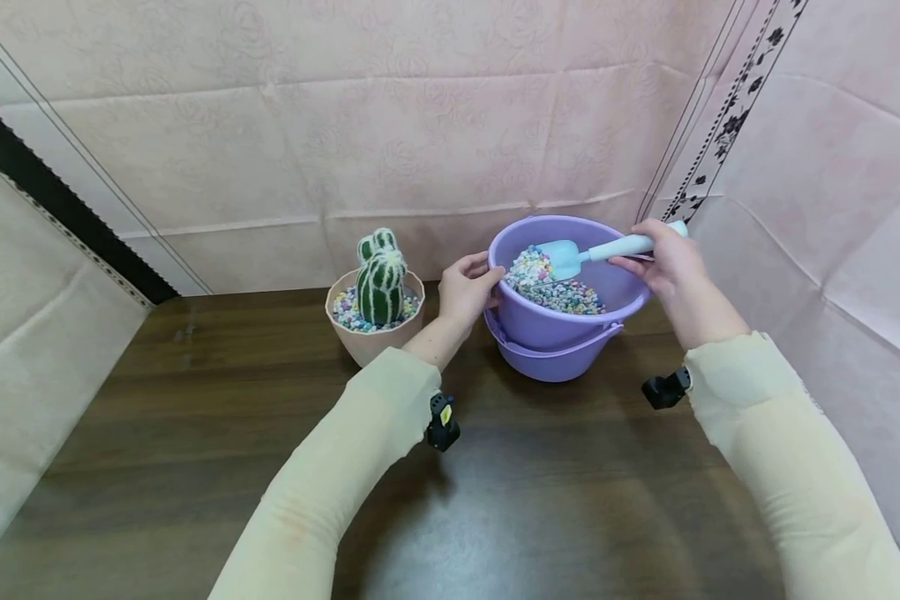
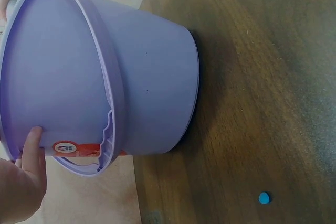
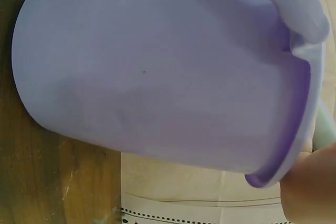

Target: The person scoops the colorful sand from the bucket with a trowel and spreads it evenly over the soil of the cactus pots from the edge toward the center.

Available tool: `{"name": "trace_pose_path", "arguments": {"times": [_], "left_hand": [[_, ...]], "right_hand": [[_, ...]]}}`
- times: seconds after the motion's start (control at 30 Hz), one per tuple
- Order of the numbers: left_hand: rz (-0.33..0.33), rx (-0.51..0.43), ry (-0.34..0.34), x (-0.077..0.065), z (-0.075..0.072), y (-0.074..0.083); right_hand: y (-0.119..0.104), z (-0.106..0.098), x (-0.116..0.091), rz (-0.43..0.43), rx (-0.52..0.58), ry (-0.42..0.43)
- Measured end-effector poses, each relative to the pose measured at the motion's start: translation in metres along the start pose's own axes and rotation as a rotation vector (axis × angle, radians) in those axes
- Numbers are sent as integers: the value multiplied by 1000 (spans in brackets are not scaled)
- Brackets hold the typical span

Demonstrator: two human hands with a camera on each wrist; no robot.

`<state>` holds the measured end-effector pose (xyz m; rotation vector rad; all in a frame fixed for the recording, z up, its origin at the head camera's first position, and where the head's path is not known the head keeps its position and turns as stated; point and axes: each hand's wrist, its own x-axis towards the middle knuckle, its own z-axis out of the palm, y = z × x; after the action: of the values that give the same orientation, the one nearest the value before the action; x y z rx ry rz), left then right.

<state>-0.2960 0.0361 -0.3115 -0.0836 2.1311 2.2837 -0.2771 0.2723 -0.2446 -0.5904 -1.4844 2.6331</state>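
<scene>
A lavender bucket (image 1: pixel 558 337) stands on the wooden table with its carrying handle hanging down round the front. Inside lie small multicoloured pebbles (image 1: pixel 570 298), heaped higher on the left. My left hand (image 1: pixel 467 292) grips the bucket's left side at the rim; a finger lies along the outer wall in the left wrist view. A light blue toy shovel (image 1: pixel 618 247) is in my right hand (image 1: pixel 671 258), gripped by its handle above the right rim. Its blade rests tilted against the heap, the tip among the pebbles. The right wrist view shows mostly bucket wall, with the hand partly cut off.
Left of the bucket, a cactus (image 1: pixel 381 287) stands in a pinkish pot (image 1: pixel 375 342) topped with coloured pebbles. One loose blue pebble (image 2: pixel 264 198) lies on the table (image 2: pixel 252 103). Pale cloth (image 1: pixel 420 142) hangs behind and along both sides.
</scene>
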Motion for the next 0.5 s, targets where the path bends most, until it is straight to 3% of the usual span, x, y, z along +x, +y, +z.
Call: {"name": "trace_pose_path", "arguments": {"times": [0.23, 0.5], "left_hand": [[-17, -17, -20, -3, -3, 0], [60, 121, -114, -20, -12, 3]], "right_hand": [[1, -5, -2, -13, 16, -20], [-3, -8, -5, 1, 46, -17]]}}
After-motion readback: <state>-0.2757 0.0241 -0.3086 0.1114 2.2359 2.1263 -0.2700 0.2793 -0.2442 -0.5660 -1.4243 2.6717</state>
